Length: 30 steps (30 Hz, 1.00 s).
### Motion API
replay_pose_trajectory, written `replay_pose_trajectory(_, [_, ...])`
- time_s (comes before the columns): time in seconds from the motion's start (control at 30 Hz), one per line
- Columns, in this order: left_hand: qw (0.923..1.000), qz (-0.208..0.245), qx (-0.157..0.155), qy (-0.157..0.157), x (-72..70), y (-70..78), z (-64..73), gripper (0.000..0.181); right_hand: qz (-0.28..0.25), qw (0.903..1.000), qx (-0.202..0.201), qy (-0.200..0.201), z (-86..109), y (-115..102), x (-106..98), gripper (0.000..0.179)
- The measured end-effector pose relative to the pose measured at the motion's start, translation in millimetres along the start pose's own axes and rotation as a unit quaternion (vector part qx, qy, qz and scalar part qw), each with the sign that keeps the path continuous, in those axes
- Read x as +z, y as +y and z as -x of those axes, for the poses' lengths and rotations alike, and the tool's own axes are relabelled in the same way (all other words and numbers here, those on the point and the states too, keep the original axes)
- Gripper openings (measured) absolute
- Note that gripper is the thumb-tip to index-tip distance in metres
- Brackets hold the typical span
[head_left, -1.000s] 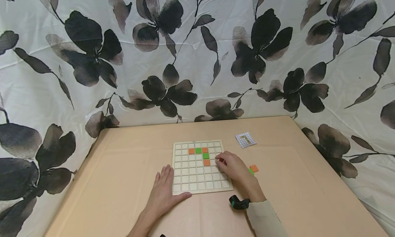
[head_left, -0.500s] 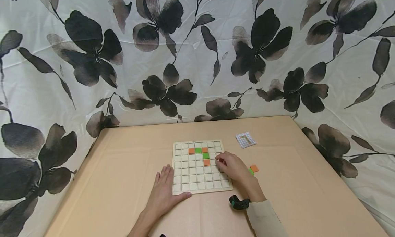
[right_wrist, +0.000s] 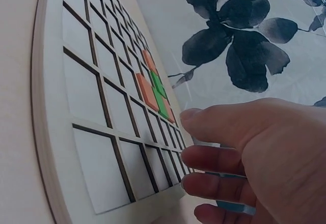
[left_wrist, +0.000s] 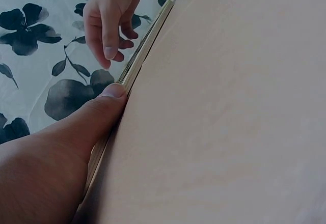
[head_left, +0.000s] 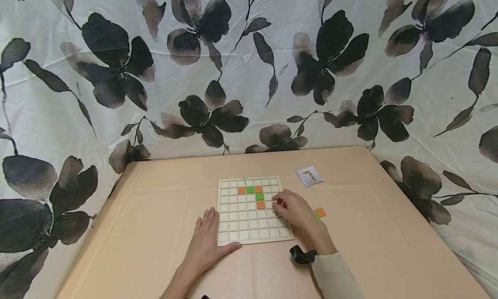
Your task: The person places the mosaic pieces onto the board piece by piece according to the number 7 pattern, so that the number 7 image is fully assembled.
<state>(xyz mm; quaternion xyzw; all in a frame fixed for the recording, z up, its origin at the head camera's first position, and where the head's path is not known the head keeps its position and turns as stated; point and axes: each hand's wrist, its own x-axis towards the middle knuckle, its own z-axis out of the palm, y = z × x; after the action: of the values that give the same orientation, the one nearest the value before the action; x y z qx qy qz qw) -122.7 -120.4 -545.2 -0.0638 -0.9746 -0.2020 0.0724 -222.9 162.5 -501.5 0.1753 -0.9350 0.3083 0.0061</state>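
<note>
A square wooden grid board [head_left: 249,225] lies on the table, with orange and green square tiles [head_left: 259,196] set in some upper cells. My left hand [head_left: 207,238] rests at its lower left corner, fingers straight along the left side. In the left wrist view the left thumb [left_wrist: 97,109] lies against the board's edge. Above the board's right side hovers my right hand [head_left: 292,208], fingers loosely bent. Nothing shows between its thumb and fingers in either wrist view. Beside its wrist lie a loose orange tile [head_left: 320,212] and a partly hidden green tile [head_left: 317,216].
A small card [head_left: 310,176] with a printed grid and coloured pattern lies beyond the board to the right. The beige tabletop [head_left: 163,191] ends at a white floral cloth [head_left: 264,83] behind it. A black band [head_left: 302,255] circles the right wrist.
The right hand has shifted very slightly up and right, covering a little more of the loose green tile. The left hand, board and set tiles look the same.
</note>
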Motion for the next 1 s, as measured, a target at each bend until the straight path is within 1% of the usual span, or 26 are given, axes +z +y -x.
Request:
replay_pose_trajectory(0.4, [1.0,-0.002,0.0,-0.002,-0.3,0.0,-0.7,0.125,-0.011,0.9995,0.029,-0.007,3.4,8,-14,0.03])
replay_pose_trajectory(0.63, [1.0,-0.001,0.001,-0.002,-0.4,-0.1,-0.8,0.125,-0.026,0.9993,0.026,-0.004,5.8,15,-24,0.03])
replay_pose_trajectory(0.83, [1.0,0.004,0.0,0.001,-0.3,0.1,-1.0,0.125,-0.02,0.9991,0.037,-0.001,7.3,21,-31,0.03])
replay_pose_trajectory(1.0, [1.0,0.006,-0.001,0.002,0.0,-0.1,-0.9,0.125,-0.015,0.9994,0.03,0.001,8.4,28,-36,0.031])
